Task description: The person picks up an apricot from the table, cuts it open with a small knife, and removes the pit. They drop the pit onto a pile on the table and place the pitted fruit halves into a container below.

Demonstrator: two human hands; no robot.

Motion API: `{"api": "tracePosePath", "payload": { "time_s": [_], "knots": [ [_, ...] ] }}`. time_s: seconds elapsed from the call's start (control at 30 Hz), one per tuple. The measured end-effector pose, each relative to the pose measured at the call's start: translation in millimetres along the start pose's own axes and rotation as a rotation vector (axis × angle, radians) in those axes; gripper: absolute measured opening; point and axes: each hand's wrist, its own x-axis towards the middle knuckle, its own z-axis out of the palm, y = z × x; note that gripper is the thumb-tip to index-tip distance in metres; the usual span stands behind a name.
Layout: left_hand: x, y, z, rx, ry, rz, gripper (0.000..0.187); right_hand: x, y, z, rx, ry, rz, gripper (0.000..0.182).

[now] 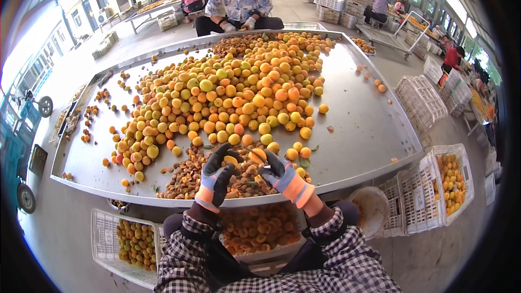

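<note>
My left hand (217, 176), in a black and orange glove, is curled above the near edge of the metal table (369, 130), with an apricot half (230, 160) at its fingertips. Just to its right, my right hand (281, 174), gloved alike, has its fingers bent round another cut apricot piece (257, 155). A thin dark tool seems to show by the right fingers, too small to make out. Beneath both hands lies a heap of brown pits and scraps (187, 178). Beyond them spreads a large pile of whole apricots (217, 92).
Across the table sits a co-worker (239, 2) with gloved hands. Below the near edge is a bin of apricot halves (260, 230). Crates of apricots stand at lower left (135, 244) and right (453, 184), beside a round bucket (370, 211). Other people sit farther back.
</note>
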Motion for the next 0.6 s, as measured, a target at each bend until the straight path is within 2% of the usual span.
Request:
{"api": "tracePosePath", "payload": {
  "time_s": [0.07,0.13,0.17,0.2,0.27,0.3,0.33,0.4,0.47,0.5,0.53,0.6],
  "knots": [
    [1,2,-8,0.097,0.001,0.045,0.059,-4,3,-3,-0.068,-0.048,-0.008,0.046],
    [2,0,-12,0.06,-0.001,0.094,0.055,-12,-9,-8,-0.21,-0.433,0.064,0.048],
    [0,4,-10,0.061,-0.02,0.089,0.055,-12,-23,-13,-0.279,-0.576,0.0,0.049],
    [-1,5,-8,0.061,-0.04,0.082,0.055,-13,-33,-14,-0.28,-0.581,-0.001,0.049],
    [-2,0,-7,0.054,-0.048,0.063,0.055,-16,-42,-16,-0.084,-0.62,0.171,0.048],
    [-4,-2,-5,0.074,-0.084,0.036,0.055,-13,-31,-15,0.048,-0.521,0.119,0.048],
    [-5,-5,-2,0.094,-0.124,0.006,0.055,-8,-31,-20,0.095,-0.438,0.212,0.046],
    [-6,-17,2,0.104,-0.156,-0.011,0.058,0,-22,-9,0.179,0.057,-0.053,0.03],
    [-8,-25,12,0.324,-0.236,0.067,0.065,5,-2,-5,0.587,0.335,-0.015,0.02],
    [-9,-27,15,0.366,-0.271,0.047,0.071,10,-3,3,0.704,0.445,-0.146,0.019],
    [-11,-29,19,0.363,-0.277,0.039,0.071,13,-5,6,0.702,0.454,-0.141,0.019],
    [-15,-31,27,0.249,-0.306,-0.058,0.071,18,-12,8,0.712,0.442,-0.312,0.025]
  ]
}}
